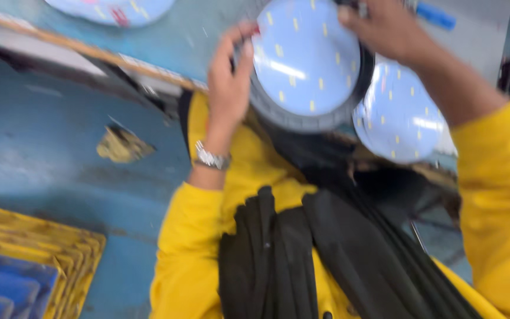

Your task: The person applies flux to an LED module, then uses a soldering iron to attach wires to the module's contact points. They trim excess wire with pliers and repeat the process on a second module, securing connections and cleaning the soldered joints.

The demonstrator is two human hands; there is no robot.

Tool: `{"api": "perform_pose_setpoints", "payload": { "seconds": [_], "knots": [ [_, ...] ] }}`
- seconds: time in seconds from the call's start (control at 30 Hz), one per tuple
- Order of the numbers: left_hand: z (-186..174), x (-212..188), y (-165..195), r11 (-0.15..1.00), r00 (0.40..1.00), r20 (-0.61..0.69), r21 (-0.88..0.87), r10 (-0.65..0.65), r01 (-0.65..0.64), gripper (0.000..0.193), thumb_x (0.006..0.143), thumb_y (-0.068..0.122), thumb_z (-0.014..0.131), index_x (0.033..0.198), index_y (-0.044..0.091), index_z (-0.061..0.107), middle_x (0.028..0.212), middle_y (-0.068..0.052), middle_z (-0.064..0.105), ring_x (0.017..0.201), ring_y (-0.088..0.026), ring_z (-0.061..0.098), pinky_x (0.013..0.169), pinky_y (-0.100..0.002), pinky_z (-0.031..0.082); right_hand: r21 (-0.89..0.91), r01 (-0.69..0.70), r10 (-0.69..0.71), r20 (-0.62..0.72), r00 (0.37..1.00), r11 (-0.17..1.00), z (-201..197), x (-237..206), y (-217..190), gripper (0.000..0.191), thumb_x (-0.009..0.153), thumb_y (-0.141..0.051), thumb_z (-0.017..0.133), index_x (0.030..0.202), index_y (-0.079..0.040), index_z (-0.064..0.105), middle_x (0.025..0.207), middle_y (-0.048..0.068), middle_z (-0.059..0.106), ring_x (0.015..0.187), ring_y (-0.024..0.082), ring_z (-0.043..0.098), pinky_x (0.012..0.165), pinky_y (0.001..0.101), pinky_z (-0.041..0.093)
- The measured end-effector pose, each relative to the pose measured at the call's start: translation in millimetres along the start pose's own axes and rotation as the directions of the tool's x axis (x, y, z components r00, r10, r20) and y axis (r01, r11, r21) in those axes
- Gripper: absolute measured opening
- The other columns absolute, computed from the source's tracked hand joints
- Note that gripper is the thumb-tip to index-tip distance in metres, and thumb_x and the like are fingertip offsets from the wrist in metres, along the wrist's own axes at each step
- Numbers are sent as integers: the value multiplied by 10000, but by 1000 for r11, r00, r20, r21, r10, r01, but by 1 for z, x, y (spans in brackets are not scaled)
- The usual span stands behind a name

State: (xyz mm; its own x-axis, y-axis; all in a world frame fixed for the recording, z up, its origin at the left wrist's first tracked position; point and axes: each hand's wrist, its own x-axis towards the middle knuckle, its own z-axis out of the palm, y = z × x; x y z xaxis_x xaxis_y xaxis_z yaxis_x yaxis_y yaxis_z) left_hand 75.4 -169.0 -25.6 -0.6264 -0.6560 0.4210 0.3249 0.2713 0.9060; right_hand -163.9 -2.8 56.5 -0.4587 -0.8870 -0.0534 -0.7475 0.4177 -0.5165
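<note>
My left hand [229,82] grips the left rim of a round lamp housing [308,121], dark grey, with a pale blue disc [305,59] dotted with small yellow chips set in it. My right hand [385,29] rests on the upper right edge of the same housing; something small and dark may be pinched in its fingers, too blurred to tell. A second pale blue disc [399,115] with yellow chips lies just right of it, partly under my right forearm. I wear yellow sleeves and a metal wristwatch [211,158].
A third blue disc [113,9] lies at the top left on the blue worktable [178,41]. A blue pen-like object [435,15] sits at top right. Below the table is a blue floor with a yellow-and-blue crate [28,266] at the lower left.
</note>
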Motion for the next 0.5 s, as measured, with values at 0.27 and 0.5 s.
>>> {"api": "perform_pose_setpoints", "payload": {
  "seconds": [0.27,0.5],
  "knots": [
    [4,3,16,993,1000,3,117,20,-21,325,943,-12,490,1242,-3,617,1449,-243,586,1453,-379,520,1230,-410,383,-216,4,12,76,997,976,-20,-42,-10,645,982,-388,595,1509,-45,453,1399,246,581,1260,424,559,1042,506,444],
    [5,12,18,988,993,66,126,-98,90,361,930,-1,499,1283,3,571,1516,-258,540,1429,-356,543,1215,-406,389,-394,18,-67,-110,992,919,-13,-71,-17,576,986,-352,593,1462,-34,527,1478,172,562,1499,346,370,1187,633,111]
  ]
}}
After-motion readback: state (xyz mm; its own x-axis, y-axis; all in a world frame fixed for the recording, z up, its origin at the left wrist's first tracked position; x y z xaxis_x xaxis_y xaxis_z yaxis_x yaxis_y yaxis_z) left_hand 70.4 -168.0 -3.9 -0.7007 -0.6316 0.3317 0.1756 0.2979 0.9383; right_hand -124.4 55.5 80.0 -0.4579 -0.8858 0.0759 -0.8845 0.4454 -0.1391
